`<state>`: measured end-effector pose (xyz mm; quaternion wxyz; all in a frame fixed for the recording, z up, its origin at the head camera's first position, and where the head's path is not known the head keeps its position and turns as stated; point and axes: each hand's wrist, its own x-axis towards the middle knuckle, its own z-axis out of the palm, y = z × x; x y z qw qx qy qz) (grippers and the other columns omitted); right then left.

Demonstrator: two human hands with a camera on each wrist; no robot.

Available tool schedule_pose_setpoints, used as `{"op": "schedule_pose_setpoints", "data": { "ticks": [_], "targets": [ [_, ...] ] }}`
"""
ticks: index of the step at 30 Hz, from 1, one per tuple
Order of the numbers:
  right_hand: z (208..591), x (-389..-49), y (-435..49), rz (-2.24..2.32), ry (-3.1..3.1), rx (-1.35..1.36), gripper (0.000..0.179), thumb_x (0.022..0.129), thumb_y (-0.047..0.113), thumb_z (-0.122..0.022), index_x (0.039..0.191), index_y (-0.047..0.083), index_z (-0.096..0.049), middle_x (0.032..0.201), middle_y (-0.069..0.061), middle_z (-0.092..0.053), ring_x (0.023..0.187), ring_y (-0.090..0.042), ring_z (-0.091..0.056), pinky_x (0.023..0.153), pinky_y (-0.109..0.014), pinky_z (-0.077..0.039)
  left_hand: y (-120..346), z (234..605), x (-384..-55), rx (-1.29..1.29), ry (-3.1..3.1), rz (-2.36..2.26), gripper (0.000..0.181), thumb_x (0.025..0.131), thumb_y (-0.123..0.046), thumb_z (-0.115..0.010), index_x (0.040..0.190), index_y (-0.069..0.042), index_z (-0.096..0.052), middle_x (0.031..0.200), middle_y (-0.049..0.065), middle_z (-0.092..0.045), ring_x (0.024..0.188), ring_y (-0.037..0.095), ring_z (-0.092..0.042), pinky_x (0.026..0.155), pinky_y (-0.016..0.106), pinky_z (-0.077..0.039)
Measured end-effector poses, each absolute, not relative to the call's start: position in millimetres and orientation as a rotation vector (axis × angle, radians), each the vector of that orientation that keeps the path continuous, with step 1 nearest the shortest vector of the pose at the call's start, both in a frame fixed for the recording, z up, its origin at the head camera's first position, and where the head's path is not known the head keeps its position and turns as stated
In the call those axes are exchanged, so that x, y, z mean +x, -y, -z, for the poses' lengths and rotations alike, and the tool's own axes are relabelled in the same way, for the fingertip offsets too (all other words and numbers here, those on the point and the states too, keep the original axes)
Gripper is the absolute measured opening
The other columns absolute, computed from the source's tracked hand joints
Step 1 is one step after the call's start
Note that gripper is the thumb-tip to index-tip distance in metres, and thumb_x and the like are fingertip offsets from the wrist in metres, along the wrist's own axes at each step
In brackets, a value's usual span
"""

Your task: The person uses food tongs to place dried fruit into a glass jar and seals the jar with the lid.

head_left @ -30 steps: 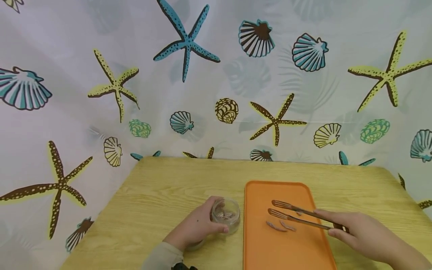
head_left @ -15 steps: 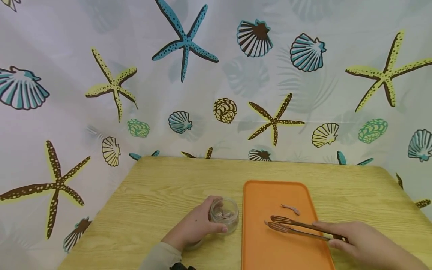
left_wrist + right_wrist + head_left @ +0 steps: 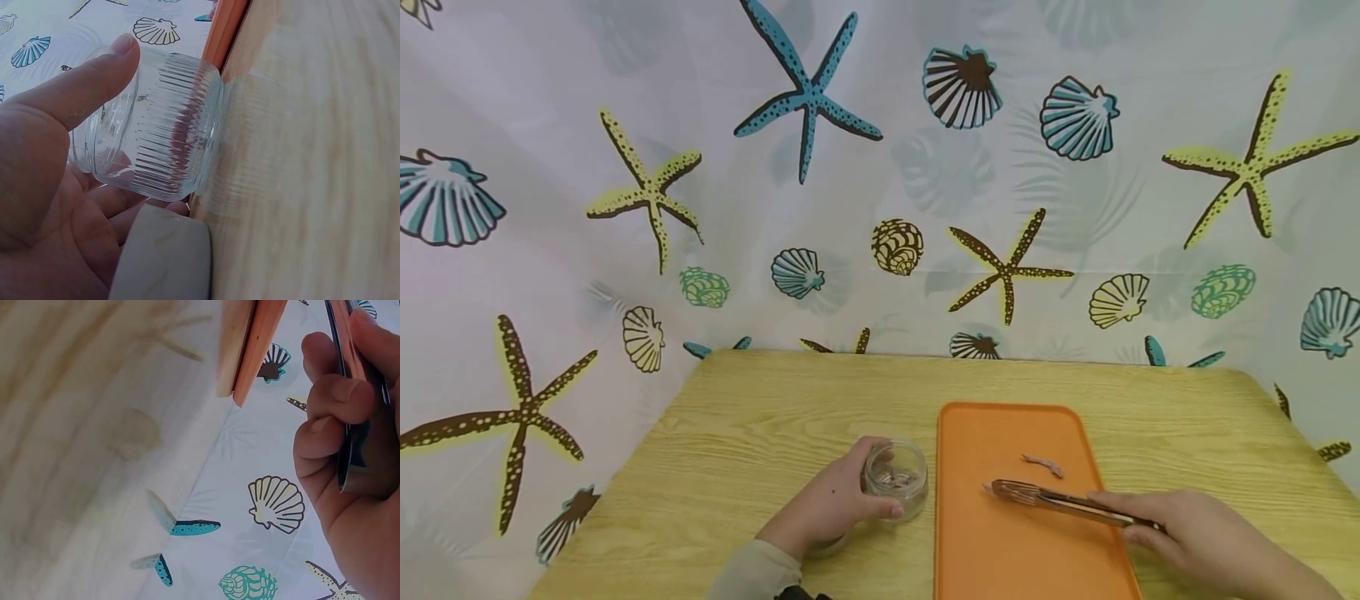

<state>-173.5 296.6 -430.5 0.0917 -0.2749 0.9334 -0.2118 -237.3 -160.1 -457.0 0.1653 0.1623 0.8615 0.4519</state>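
My left hand grips a clear glass jar standing on the table just left of an orange tray. Thin brownish-pink strips lie inside it; the left wrist view shows the jar's ribbed side with the thumb across it. My right hand holds metal tongs low over the tray, their slotted ends pressed together. The end of a pinkish strip pokes out beyond the tong tips. Another thin strip lies on the tray behind the tongs.
A pale rounded object sits on the table beside the left hand, partly hidden under the wrist in the head view. The wood-grain table backs onto a white curtain printed with starfish and shells.
The tongs have come down a little and swung leftward, and their arms have closed together around a strip. The left hand and jar keep their place.
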Motion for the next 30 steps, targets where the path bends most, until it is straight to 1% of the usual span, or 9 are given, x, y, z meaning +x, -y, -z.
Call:
{"op": "schedule_pose_setpoints", "data": {
  "ticks": [3, 5, 8, 11, 14, 17, 19, 26, 30],
  "targets": [
    [429.0, -173.8, -294.8, 0.635, -2.808, -0.849, 0.044, 0.103, 0.039, -0.058, 0.146, 0.037, -0.055, 0.097, 0.017, -0.069, 0.061, 0.004, -0.045, 0.055, -0.024, -0.039, 159.6, 457.1, -237.5, 0.464, -2.456, -1.289, 0.093, 0.080, -0.049, -0.084, 0.154, -0.020, -0.036, 0.150, 0.004, -0.051, 0.136, 0.027, -0.047, 0.110, 0.054, -0.036],
    [427.5, -174.1, -292.5, 0.632, -2.837, -0.899, 0.043, 0.104, 0.037, -0.058, 0.146, 0.037, -0.055, 0.112, 0.012, -0.071, 0.071, 0.004, -0.053, 0.059, -0.026, -0.042, 159.3, 456.8, -237.6, 0.465, -2.458, -1.289, 0.093, 0.080, -0.050, -0.084, 0.154, -0.020, -0.036, 0.150, 0.004, -0.051, 0.136, 0.027, -0.047, 0.110, 0.054, -0.036],
    [425.1, -173.4, -288.8, 0.617, -2.868, -0.951, 0.043, 0.105, 0.035, -0.057, 0.147, 0.035, -0.055, 0.119, 0.009, -0.071, 0.089, 0.002, -0.061, 0.066, -0.028, -0.050, 159.1, 457.0, -238.0, 0.464, -2.460, -1.290, 0.093, 0.080, -0.050, -0.085, 0.154, -0.020, -0.036, 0.150, 0.004, -0.050, 0.137, 0.027, -0.047, 0.110, 0.054, -0.036],
    [422.1, -173.4, -283.7, 0.637, -2.889, -0.970, 0.044, 0.104, 0.033, -0.058, 0.148, 0.034, -0.055, 0.120, 0.010, -0.070, 0.095, 0.000, -0.063, 0.068, -0.030, -0.052, 158.9, 457.3, -238.0, 0.468, -2.454, -1.288, 0.093, 0.080, -0.050, -0.084, 0.154, -0.019, -0.036, 0.150, 0.005, -0.050, 0.137, 0.028, -0.047, 0.110, 0.054, -0.036],
    [419.2, -174.0, -277.2, 0.681, -2.907, -0.992, 0.045, 0.103, 0.031, -0.060, 0.148, 0.033, -0.055, 0.115, 0.013, -0.070, 0.087, 0.002, -0.060, 0.065, -0.027, -0.047, 158.7, 457.3, -237.8, 0.466, -2.448, -1.291, 0.093, 0.081, -0.049, -0.084, 0.154, -0.019, -0.036, 0.150, 0.005, -0.051, 0.136, 0.028, -0.047, 0.110, 0.055, -0.036],
    [416.2, -174.5, -268.9, 0.712, -2.917, -1.031, 0.048, 0.102, 0.030, -0.062, 0.149, 0.034, -0.053, 0.115, 0.012, -0.070, 0.080, 0.002, -0.054, 0.063, -0.025, -0.043, 158.6, 456.5, -237.7, 0.464, -2.448, -1.292, 0.092, 0.081, -0.049, -0.084, 0.154, -0.019, -0.036, 0.150, 0.005, -0.050, 0.136, 0.028, -0.047, 0.110, 0.054, -0.037],
    [414.6, -174.8, -262.7, 0.722, -2.928, -1.049, 0.049, 0.101, 0.030, -0.063, 0.149, 0.036, -0.053, 0.118, 0.013, -0.069, 0.079, 0.002, -0.053, 0.064, -0.024, -0.042, 158.5, 456.1, -237.7, 0.466, -2.451, -1.293, 0.092, 0.081, -0.049, -0.084, 0.154, -0.019, -0.036, 0.150, 0.005, -0.050, 0.136, 0.028, -0.048, 0.110, 0.054, -0.037],
    [410.2, -181.1, -244.0, 0.752, -2.935, -1.113, 0.047, 0.102, 0.033, -0.061, 0.149, 0.035, -0.053, 0.100, 0.019, -0.066, 0.063, 0.002, -0.044, 0.060, -0.023, -0.039, 158.7, 457.0, -238.4, 0.466, -2.444, -1.301, 0.092, 0.081, -0.049, -0.084, 0.154, -0.020, -0.036, 0.151, 0.005, -0.049, 0.137, 0.029, -0.047, 0.110, 0.054, -0.037],
    [408.4, -185.4, -234.5, 0.759, -2.932, -1.123, 0.045, 0.103, 0.035, -0.059, 0.148, 0.034, -0.055, 0.110, 0.017, -0.069, 0.065, 0.002, -0.046, 0.061, -0.023, -0.041, 160.7, 458.3, -238.5, 0.461, -2.439, -1.307, 0.093, 0.080, -0.050, -0.084, 0.154, -0.021, -0.035, 0.151, 0.004, -0.049, 0.138, 0.029, -0.045, 0.111, 0.055, -0.035]
  ]
}}
